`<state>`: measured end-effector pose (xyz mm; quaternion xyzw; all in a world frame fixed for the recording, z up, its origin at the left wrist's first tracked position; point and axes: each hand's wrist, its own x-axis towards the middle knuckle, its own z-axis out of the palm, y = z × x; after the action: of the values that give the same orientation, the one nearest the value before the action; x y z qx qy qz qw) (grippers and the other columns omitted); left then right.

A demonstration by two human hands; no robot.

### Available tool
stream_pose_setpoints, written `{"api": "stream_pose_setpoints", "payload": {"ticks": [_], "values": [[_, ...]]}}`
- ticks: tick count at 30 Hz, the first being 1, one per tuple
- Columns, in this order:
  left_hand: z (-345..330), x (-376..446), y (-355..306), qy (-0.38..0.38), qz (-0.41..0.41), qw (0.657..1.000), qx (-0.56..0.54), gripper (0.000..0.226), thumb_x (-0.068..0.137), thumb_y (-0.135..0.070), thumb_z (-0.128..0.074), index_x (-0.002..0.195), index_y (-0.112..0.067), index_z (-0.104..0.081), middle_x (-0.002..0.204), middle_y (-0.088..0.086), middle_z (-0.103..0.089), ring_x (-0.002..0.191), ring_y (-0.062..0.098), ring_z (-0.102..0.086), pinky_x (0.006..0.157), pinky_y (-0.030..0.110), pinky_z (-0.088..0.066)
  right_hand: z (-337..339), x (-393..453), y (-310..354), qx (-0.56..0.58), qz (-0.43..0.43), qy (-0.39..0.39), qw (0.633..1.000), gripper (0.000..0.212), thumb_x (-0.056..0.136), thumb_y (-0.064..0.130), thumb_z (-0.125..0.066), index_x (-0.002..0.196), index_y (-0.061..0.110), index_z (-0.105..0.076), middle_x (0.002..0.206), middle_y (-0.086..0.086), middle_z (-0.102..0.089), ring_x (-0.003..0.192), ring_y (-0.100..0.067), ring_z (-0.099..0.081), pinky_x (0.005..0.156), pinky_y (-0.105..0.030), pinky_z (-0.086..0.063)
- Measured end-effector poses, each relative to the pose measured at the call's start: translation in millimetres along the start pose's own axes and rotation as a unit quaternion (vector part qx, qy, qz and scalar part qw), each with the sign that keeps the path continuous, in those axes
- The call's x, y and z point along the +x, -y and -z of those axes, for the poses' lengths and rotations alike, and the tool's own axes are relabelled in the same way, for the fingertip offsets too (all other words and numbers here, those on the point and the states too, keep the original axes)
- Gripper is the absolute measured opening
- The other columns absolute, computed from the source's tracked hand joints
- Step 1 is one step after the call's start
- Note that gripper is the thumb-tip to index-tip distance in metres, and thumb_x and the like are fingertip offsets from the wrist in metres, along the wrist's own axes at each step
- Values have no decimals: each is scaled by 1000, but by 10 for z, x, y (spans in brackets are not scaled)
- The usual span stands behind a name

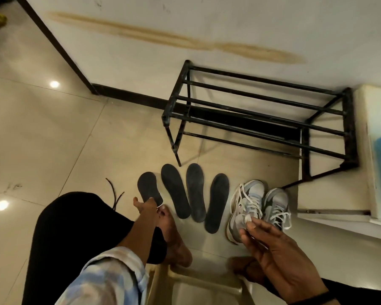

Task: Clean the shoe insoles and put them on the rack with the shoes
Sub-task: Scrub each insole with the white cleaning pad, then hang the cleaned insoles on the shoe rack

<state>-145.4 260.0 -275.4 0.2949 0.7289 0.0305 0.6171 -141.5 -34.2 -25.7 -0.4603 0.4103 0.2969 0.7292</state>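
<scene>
Tiled floor [53, 139], black rack [262, 119] at one o'clock. Left hand [149, 204] pinched leftmost insole's [147, 187] heel, probably for cleaning; right hand [273, 245] hovered loosely spread, empty, over sneakers [257, 205].

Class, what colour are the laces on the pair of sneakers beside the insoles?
White, on the grey-and-white sneakers, clearest in the head view.

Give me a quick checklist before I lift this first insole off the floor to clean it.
1. Left hand holds the leftmost insole: ok, fingers at its heel end.
2. Other three insoles laid apart on the floor: ok.
3. Right hand free: cannot tell, something pale at its fingertips.
4. Rack has room: ok, bars bare.
5. Shoes on the rack: not ok, on the floor.
</scene>
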Motion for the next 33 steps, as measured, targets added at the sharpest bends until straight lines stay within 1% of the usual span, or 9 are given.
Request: {"api": "stream_pose_setpoints", "payload": {"ticks": [2, 4, 7, 9, 11, 16, 21, 27, 33], "values": [[34, 151, 36, -14, 18, 1000, -20, 58, 104, -48, -40, 155, -21, -36, 151, 6, -49, 136, 28, -48, 109, 42, -38, 118, 12, 21, 11, 1, -12, 1000, 29, 86, -5, -64, 115, -4, -66, 107, -22, -73, 89, -30, -75, 74, -35, -62], [29, 325, 77, 11, -33, 999, 39, 75, 96, -52, -58, 157, -22, -27, 143, 3, -48, 132, 30, -51, 108, 55, -43, 213, 21, 31, 26, 3, -17, 1000, 32, 86, -5, -64, 118, -6, -64, 108, -23, -73, 91, -31, -75, 76, -36, -62], [14, 55, 129, -49, -85, 978, 186, 106, 81, -66, -72, 161, -30, -13, 166, 12, -21, 148, 42, -30, 112, 64, -30, 298, 3, 82, 35, 18, -14, 999, 35, 83, -7, -65, 117, -7, -62, 107, -25, -72, 88, -31, -74, 73, -34, -63], [-56, -287, 58, -37, -186, 917, 351, 86, 95, -52, -63, 162, -25, -16, 167, 18, -17, 149, 47, -23, 118, 58, -21, 338, -46, 162, 42, 34, -10, 998, 34, 80, -8, -65, 114, -6, -63, 104, -26, -72, 86, -31, -74, 71, -33, -63], [-225, -707, -36, 84, -299, 836, 453, 71, 100, -39, -60, 159, -15, -27, 160, 19, -35, 143, 44, -38, 116, 51, -34, 388, -98, 275, 47, 52, -6, 998, 29, 83, -10, -63, 112, -6, -63, 101, -26, -72, 83, -30, -74, 68, -31, -62], [-758, -1756, 137, 381, -371, 717, 452, 28, 103, -23, -59, 131, -24, -58, 107, 8, -74, 97, 25, -72, 73, 22, -56, 738, -289, 701, 47, 159, -31, 986, 34, 77, 0, -71, 111, -3, -67, 92, -20, -72, 74, -22, -70, 67, -29, -61], [-1165, -2883, 531, 473, -466, 585, 466, 23, 103, -22, -59, 124, -28, -62, 88, 1, -77, 69, 9, -71, 63, 16, -52, 1316, -481, 1334, 7, 353, -146, 924, 23, 83, 6, -77, 103, 0, -69, 88, -23, -74, 68, -21, -65, 61, -29, -56], [-1634, -3878, 1130, 518, -563, 480, 429, 37, 93, -42, -61, 127, -28, -64, 92, -9, -69, 76, 7, -68, 72, 21, -54, 1804, -195, 2044, -136, 458, -309, 823, 30, 73, 45, -88, 81, 21, -71, 80, 5, -75, 78, -14, -72, 73, -43, -60], [-1933, -4368, 1638, 545, -526, 447, 476, 33, 100, -36, -61, 133, -34, -58, 90, -6, -68, 67, 4, -64, 65, 17, -50, 1951, 167, 2416, -207, 462, -343, 791, 15, 81, 27, -81, 80, 19, -69, 81, 7, -72, 80, -8, -69, 82, -39, -58]]}}
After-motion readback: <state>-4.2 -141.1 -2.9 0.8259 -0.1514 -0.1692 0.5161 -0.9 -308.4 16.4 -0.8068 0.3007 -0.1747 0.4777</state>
